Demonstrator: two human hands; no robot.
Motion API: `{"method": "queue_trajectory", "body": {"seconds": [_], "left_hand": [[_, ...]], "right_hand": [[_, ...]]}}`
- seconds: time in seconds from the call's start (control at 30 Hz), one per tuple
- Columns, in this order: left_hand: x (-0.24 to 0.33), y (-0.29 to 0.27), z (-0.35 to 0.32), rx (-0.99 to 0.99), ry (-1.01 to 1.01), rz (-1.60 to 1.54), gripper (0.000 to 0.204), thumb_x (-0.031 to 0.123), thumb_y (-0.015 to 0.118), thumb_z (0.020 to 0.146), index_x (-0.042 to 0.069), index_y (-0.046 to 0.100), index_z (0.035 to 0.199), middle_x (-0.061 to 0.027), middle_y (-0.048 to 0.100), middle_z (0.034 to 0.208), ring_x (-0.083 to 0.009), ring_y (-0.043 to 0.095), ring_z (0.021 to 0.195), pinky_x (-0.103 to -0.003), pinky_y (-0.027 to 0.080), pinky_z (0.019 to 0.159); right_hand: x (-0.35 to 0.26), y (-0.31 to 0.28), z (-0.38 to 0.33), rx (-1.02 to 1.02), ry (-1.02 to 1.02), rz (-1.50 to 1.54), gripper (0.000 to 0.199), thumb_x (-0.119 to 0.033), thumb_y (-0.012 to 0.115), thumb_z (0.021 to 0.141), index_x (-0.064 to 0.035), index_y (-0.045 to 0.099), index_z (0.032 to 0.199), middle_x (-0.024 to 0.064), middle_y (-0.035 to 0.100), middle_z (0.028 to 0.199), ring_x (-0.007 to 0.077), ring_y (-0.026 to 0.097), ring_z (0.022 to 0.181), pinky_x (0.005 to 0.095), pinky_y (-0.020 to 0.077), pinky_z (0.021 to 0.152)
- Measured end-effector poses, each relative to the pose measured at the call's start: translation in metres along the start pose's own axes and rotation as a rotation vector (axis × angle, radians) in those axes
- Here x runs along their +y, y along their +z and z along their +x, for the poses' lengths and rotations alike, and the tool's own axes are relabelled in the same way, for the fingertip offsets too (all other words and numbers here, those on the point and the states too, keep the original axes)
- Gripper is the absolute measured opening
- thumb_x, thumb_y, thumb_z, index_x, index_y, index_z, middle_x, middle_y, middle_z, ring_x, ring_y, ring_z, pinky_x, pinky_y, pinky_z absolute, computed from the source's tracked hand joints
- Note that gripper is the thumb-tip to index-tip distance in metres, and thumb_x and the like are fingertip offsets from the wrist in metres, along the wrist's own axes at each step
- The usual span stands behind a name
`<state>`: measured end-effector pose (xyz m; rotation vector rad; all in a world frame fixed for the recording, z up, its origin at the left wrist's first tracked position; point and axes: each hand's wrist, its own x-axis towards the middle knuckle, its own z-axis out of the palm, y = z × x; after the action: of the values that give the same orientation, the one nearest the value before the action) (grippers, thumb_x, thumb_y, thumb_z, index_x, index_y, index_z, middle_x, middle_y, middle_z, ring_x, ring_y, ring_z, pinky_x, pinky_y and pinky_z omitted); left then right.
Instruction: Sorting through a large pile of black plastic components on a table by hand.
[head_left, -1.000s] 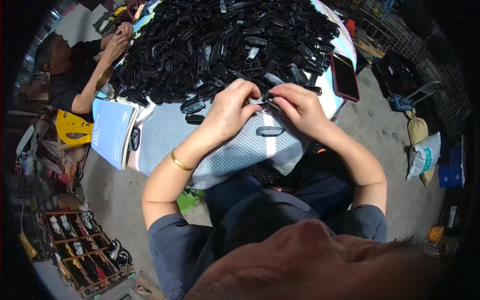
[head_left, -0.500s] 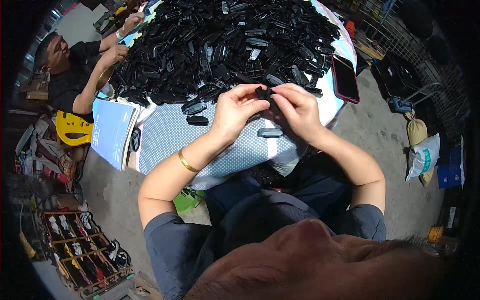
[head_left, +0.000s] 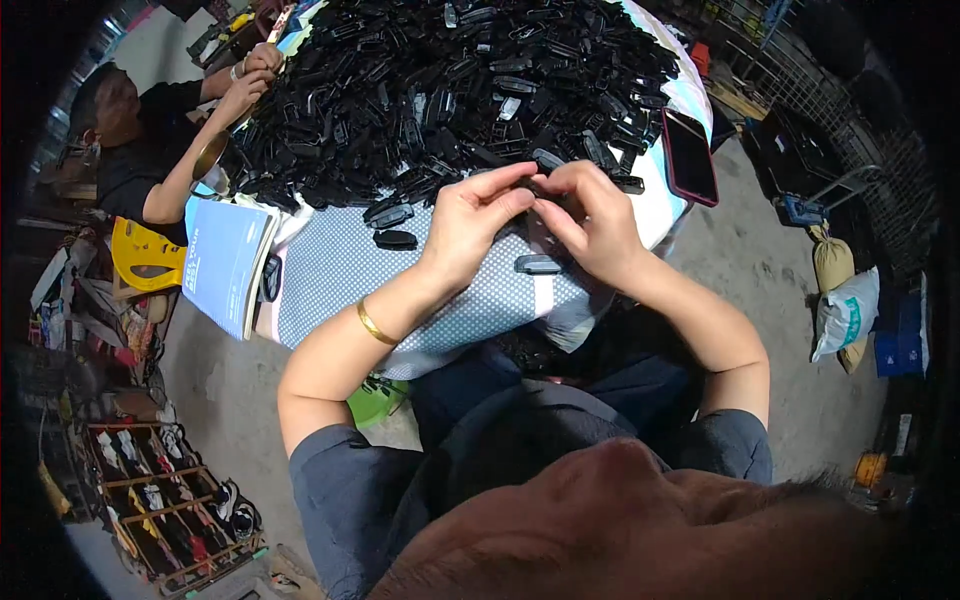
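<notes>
My left hand (head_left: pixel 462 228) and my right hand (head_left: pixel 602 225) meet over the near side of the table, fingertips pinched together. Between them is a small black plastic part (head_left: pixel 531 186), mostly covered by the fingers. Just beyond spreads a large heap of black plastic pieces (head_left: pixel 450 90), long and oval, some with shiny grey faces. One loose oval piece (head_left: pixel 540 264) lies on the cloth below my hands. Another black piece (head_left: pixel 395 240) rests left of my left hand, near the heap's edge.
A dotted grey-blue cloth (head_left: pixel 340 260) covers the table's near side. At left lies a blue book (head_left: pixel 225 265); at right, a phone (head_left: pixel 690 160) in a dark red case. A co-worker (head_left: pixel 125 150) sits at the far left, hands by the heap. Sacks (head_left: pixel 845 310) stand on the floor.
My fingers have closed further round the black part, which shows less than before. My right hand has rolled slightly inward. The co-worker's hands have come together.
</notes>
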<state>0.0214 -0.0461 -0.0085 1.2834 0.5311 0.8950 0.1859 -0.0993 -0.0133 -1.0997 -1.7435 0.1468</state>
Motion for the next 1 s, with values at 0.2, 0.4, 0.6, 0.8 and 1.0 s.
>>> {"method": "queue_trajectory", "body": {"seconds": [0.2, 0.4, 0.6, 0.8, 1.0], "left_hand": [[0.006, -0.009, 0.003, -0.129, -0.033, -0.073, 0.027, 0.002, 0.053, 0.087, -0.002, 0.056, 0.113, -0.0122, 0.062, 0.105, -0.0179, 0.059, 0.095, -0.030, 0.046, 0.087], [0.008, -0.010, 0.001, -0.173, 0.012, 0.026, 0.023, 0.000, 0.053, 0.085, -0.002, 0.060, 0.107, -0.0128, 0.063, 0.102, -0.0180, 0.059, 0.094, -0.030, 0.047, 0.086], [0.018, -0.013, 0.006, -0.145, -0.053, 0.143, 0.023, 0.003, 0.056, 0.084, -0.002, 0.060, 0.106, -0.0109, 0.065, 0.096, -0.0158, 0.061, 0.088, -0.027, 0.048, 0.081], [0.034, -0.014, 0.005, -0.249, -0.026, 0.948, 0.021, 0.008, 0.062, 0.080, -0.001, 0.062, 0.099, -0.0081, 0.064, 0.079, -0.0098, 0.059, 0.067, -0.025, 0.049, 0.063], [0.016, -0.020, 0.007, -0.242, 0.194, 1.095, 0.020, 0.004, 0.059, 0.080, 0.000, 0.061, 0.099, -0.0121, 0.056, 0.085, -0.0223, 0.057, 0.067, -0.031, 0.047, 0.064]], "right_hand": [[-0.007, -0.011, 0.005, -0.353, 0.313, 0.221, 0.023, -0.014, 0.067, 0.079, 0.0040, 0.060, 0.092, 0.0068, 0.060, 0.076, 0.0102, 0.057, 0.063, 0.0240, 0.0443, 0.054], [-0.007, -0.002, -0.006, -0.207, 0.144, 0.088, 0.019, -0.015, 0.066, 0.079, 0.0036, 0.062, 0.083, 0.0092, 0.060, 0.066, 0.0148, 0.058, 0.058, 0.0272, 0.0437, 0.051], [-0.004, -0.009, 0.004, -0.281, -0.026, -0.170, 0.033, -0.023, 0.072, 0.071, 0.0025, 0.061, 0.089, 0.0118, 0.060, 0.071, 0.0275, 0.060, 0.062, 0.0338, 0.0476, 0.056], [0.006, -0.022, 0.004, -0.388, -0.004, -0.377, 0.027, -0.027, 0.069, 0.073, -0.0043, 0.065, 0.088, 0.0091, 0.056, 0.076, 0.0264, 0.059, 0.064, 0.0353, 0.0475, 0.056], [0.010, -0.012, 0.001, -0.372, -0.020, -0.553, 0.013, -0.014, 0.067, 0.068, -0.0031, 0.062, 0.073, 0.0091, 0.055, 0.077, 0.0256, 0.055, 0.078, 0.0350, 0.0469, 0.065]]}}
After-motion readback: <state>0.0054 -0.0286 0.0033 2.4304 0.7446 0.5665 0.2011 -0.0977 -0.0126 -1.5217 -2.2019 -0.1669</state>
